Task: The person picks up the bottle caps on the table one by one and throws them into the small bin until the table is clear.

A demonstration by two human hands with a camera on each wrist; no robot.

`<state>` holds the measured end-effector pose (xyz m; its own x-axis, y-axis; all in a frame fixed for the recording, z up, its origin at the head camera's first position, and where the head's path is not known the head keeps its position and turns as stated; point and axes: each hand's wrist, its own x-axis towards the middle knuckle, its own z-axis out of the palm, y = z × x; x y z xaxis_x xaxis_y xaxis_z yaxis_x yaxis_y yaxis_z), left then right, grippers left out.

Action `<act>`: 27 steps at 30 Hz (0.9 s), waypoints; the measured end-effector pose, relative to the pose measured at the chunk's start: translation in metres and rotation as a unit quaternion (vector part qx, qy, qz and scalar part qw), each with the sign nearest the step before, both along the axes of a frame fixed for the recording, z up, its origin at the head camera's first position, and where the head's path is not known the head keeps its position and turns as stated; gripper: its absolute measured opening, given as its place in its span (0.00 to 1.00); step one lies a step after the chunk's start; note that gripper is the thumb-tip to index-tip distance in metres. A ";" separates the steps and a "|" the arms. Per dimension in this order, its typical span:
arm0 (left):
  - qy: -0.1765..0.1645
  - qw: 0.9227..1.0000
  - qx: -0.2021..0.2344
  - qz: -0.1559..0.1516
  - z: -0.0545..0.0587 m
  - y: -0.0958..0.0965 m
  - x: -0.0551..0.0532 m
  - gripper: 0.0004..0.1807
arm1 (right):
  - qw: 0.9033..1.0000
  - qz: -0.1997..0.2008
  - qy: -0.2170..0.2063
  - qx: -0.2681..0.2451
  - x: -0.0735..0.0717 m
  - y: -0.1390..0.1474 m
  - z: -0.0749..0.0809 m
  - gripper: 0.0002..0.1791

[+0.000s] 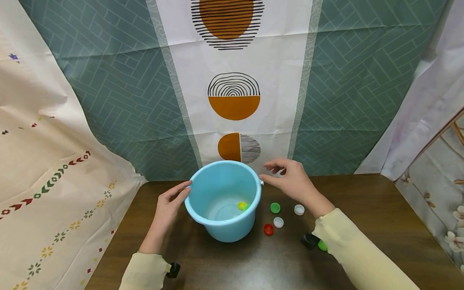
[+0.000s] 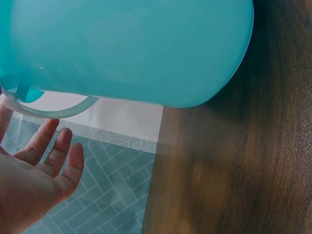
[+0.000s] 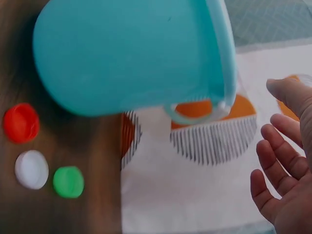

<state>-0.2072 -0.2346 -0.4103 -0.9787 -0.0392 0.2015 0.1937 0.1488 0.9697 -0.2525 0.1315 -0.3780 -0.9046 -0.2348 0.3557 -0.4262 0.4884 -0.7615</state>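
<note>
A light-blue plastic bucket stands upright on the brown table, with a yellow cap and a partly hidden green cap inside. My left hand is at its left rim, thumb and index finger pinching the edge by the handle joint. In the left wrist view the other fingers are spread beside the pale curved handle; the thumb is hidden. My right hand hovers just off the right rim, fingers loosely bent, thumb apart from the bucket, nothing held.
Right of the bucket lie a green cap, a red cap, a white cap and another white cap. A green item shows beside the right sleeve. Patterned cloth hangs behind the table.
</note>
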 end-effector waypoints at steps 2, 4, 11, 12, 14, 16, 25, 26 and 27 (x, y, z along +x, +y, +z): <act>0.001 1.000 0.000 0.000 0.000 0.000 0.000 0.19 | 1.000 -0.010 -0.007 0.002 0.001 0.008 -0.006 0.22; 0.001 1.000 -0.001 0.000 0.000 0.000 0.000 0.19 | 1.000 -0.024 -0.016 0.002 0.002 0.018 -0.011 0.22; -0.002 1.000 -0.004 0.003 0.000 -0.001 0.000 0.19 | 0.997 -0.066 -0.028 0.022 0.006 0.056 -0.027 0.25; -0.002 1.000 -0.005 0.003 0.000 -0.001 0.000 0.19 | 0.997 -0.071 -0.029 0.025 0.007 0.061 -0.030 0.25; -0.001 1.000 -0.006 0.001 0.000 -0.001 0.000 0.19 | 0.996 -0.083 -0.031 0.031 0.009 0.074 -0.036 0.25; -0.001 1.000 -0.005 -0.001 0.000 -0.001 0.000 0.19 | 0.994 -0.095 -0.033 0.035 0.012 0.085 -0.043 0.24; -0.003 1.000 -0.001 -0.004 0.000 -0.001 0.000 0.19 | 0.983 -0.158 -0.045 0.086 0.021 0.142 -0.083 0.28; -0.001 1.000 -0.001 -0.003 0.000 -0.001 0.000 0.19 | 0.982 -0.160 -0.047 0.092 0.022 0.147 -0.087 0.29; 0.000 1.000 -0.001 -0.004 0.000 -0.001 0.000 0.19 | 0.981 -0.161 -0.048 0.096 0.024 0.153 -0.089 0.30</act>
<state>-0.2075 -0.2357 -0.4099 -0.9789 -0.0315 0.2020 0.1952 0.1501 0.9692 -0.2286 0.2841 -0.4674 -0.9702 0.0142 0.2420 -0.1566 0.7250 -0.6707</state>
